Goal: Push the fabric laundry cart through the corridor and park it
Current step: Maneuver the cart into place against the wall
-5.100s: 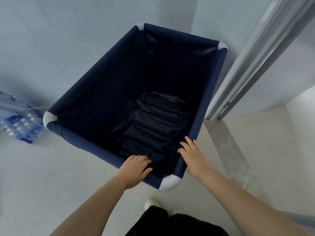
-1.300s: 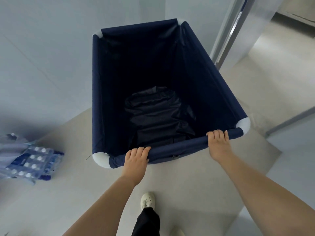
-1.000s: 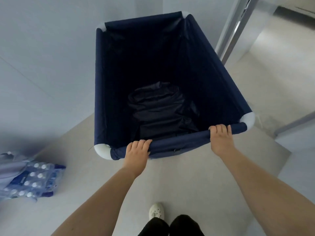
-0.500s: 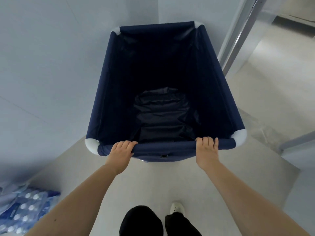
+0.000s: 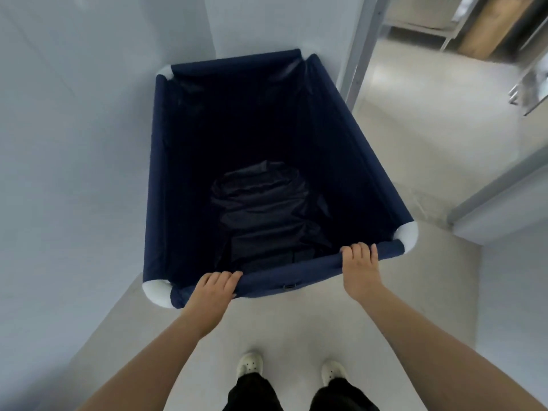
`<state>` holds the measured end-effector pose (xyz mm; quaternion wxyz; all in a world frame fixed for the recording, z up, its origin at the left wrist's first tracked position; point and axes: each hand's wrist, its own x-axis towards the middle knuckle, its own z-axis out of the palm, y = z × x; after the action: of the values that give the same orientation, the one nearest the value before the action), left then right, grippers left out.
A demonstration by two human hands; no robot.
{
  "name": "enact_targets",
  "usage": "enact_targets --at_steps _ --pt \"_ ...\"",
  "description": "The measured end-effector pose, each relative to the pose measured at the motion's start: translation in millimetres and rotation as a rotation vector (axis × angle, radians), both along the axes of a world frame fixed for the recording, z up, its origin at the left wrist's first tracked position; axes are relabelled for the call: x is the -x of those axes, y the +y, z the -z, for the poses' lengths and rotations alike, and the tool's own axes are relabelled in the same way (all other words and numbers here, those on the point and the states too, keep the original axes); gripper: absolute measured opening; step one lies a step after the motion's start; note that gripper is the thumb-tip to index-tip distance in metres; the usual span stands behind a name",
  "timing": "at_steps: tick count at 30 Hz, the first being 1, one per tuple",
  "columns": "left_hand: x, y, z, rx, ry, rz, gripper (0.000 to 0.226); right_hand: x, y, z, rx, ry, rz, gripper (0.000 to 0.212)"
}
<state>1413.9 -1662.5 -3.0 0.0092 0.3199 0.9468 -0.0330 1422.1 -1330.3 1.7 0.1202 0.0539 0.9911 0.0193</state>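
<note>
The navy fabric laundry cart point(image 5: 160, 179) with white corner caps stands in front of me, its left side and far end close against pale walls in a corner. Dark crumpled fabric point(image 5: 267, 215) lies at its bottom. My left hand point(image 5: 215, 289) grips the near rim bar toward the left corner. My right hand point(image 5: 360, 266) grips the same bar close to the right corner cap. Both feet in white shoes stand side by side on the floor behind the cart.
A pale wall point(image 5: 74, 143) runs along the left. A grey metal door frame point(image 5: 360, 46) stands just right of the cart's far end, with a lit room and metal shelving point(image 5: 527, 90) beyond. A low wall edge point(image 5: 489, 203) juts in at right.
The cart has rolled forward and swung left, deeper into the corner against the wall. The pack of water bottles at lower left has dropped out of view. Both hands keep their grip on the rim.
</note>
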Motion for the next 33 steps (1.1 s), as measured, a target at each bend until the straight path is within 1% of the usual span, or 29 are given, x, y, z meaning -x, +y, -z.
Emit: enact_targets --at_steps 1,2,4,9,13,18,22,25,27,29,33 --pt "1 -3 1 -0.016 -0.009 0.015 0.038 -1 -4 -1 -0.015 -0.019 0.024 0.054" --pt "1 -5 0 -0.035 -0.029 0.015 0.040 -1 -8 -2 -0.026 -0.018 0.042 0.053" --pt "4 -9 -3 -0.051 -0.069 0.011 0.052 0 -15 -4 -0.032 -0.011 0.074 0.052" --pt "2 -14 1 -0.033 -0.191 -0.025 0.048 -5 -30 -10 -0.055 -0.092 0.136 0.058" --pt "-6 -18 9 0.011 -0.190 -0.049 0.048 -16 -38 -13 -0.052 -0.113 0.154 0.062" --pt "-32 -15 7 -0.013 -0.211 -0.115 0.046 -45 -35 -12 -0.034 -0.099 0.124 0.064" --pt "-67 -10 3 -0.024 -0.212 -0.176 0.046 -81 -29 -8 -0.004 -0.091 0.067 0.065" --pt "-109 -1 -1 -0.075 -0.195 -0.240 0.045 -115 -18 -4 0.033 -0.051 -0.008 0.068" --pt "-139 5 -1 -0.112 -0.155 -0.261 0.042 -141 -8 -3 0.048 -0.062 -0.081 0.071" --pt "-173 10 3 -0.104 -0.096 -0.249 0.041 -168 3 -1 0.068 -0.068 -0.145 0.073" --pt "-235 18 9 -0.064 -0.011 -0.227 0.052 -222 18 1 0.067 0.002 -0.215 0.069"
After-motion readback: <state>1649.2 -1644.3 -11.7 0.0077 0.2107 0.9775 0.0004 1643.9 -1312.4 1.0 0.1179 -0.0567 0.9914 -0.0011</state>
